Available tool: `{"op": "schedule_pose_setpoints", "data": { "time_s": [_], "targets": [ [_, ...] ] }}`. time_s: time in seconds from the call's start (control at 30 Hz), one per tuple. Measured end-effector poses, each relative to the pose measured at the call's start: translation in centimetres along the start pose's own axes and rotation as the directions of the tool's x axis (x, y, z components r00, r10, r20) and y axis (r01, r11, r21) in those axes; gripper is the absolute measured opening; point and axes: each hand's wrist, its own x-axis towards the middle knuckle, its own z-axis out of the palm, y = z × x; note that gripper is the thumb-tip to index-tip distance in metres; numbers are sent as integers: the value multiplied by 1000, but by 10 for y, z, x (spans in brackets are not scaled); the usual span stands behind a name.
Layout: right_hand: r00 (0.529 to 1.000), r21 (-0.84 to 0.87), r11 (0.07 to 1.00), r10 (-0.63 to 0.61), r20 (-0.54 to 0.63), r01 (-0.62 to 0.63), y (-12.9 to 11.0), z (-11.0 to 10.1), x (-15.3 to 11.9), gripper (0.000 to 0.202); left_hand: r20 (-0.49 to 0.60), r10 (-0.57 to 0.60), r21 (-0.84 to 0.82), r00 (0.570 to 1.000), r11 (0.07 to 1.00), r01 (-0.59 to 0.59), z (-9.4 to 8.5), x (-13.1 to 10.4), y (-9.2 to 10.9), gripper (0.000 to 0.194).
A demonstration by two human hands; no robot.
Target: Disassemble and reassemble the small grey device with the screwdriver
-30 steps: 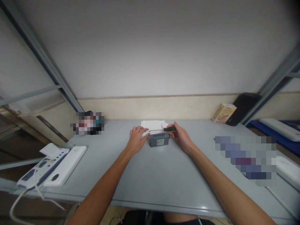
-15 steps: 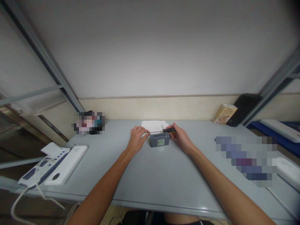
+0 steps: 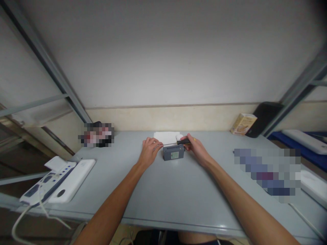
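A screwdriver [image 3: 183,141] with a black handle and a thin metal shaft lies level between my two hands. My right hand [image 3: 195,148] is closed around its handle. The fingers of my left hand [image 3: 149,149] pinch together at the tip end of the shaft; anything smaller between them is too tiny to make out. Just below the shaft, a dark grey box [image 3: 173,153] with slots along its top and a pale green label stands on the grey table. Behind it lies a white sheet [image 3: 166,136] with a small white object [image 3: 178,137] at its right side.
On the left lie a power strip [image 3: 48,180] and a white flat device [image 3: 74,182] with cables. A yellow carton [image 3: 243,124] and a black case [image 3: 265,119] lean at the back right. Blurred items [image 3: 268,172] cover the right side of the table [image 3: 173,194].
Both hands keep nearly the same place and hold. My right hand has turned slightly on the screwdriver handle; the view has shifted a little.
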Motion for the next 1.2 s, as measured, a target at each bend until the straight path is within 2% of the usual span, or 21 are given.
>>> {"op": "schedule_pose_setpoints", "data": {
  "time_s": [0.17,0.3,0.4,0.5,0.57,0.7,0.8,0.93,1.07,1.2],
  "targets": [
    [996,-20,996,-86,6,87,-3,-1,-1,54,-37,35,-22,999,999,-35,-2,1,1,26],
    [982,-105,981,-172,-83,163,-8,0,-2,52,-64,16,-24,998,1000,-18,0,1,0,28],
    [961,-125,972,-219,-168,200,-12,-3,0,53,-100,-21,-36,995,999,18,5,0,0,41],
    [919,-98,960,-278,-278,261,-20,-12,2,52,-132,-42,-74,990,997,32,5,-2,3,43],
    [874,-93,944,-329,-358,317,-27,-19,2,49,-125,-21,-117,992,993,6,2,-3,7,42],
    [784,-110,891,-441,-438,440,-43,-30,-2,44,3,120,-262,993,958,-115,-5,-6,21,38],
    [749,-146,866,-488,-449,478,-52,-32,-7,44,65,201,-346,977,923,-167,-3,-7,30,37],
    [733,-234,841,-540,-414,487,-59,-31,-13,43,19,208,-385,978,904,-185,6,-8,33,29],
    [727,-276,830,-558,-399,486,-61,-31,-14,41,19,207,-386,978,904,-184,6,-6,30,29],
    [744,-306,834,-550,-379,460,-61,-31,-14,43,29,211,-377,977,908,-185,4,-6,31,29]
  ]
}}
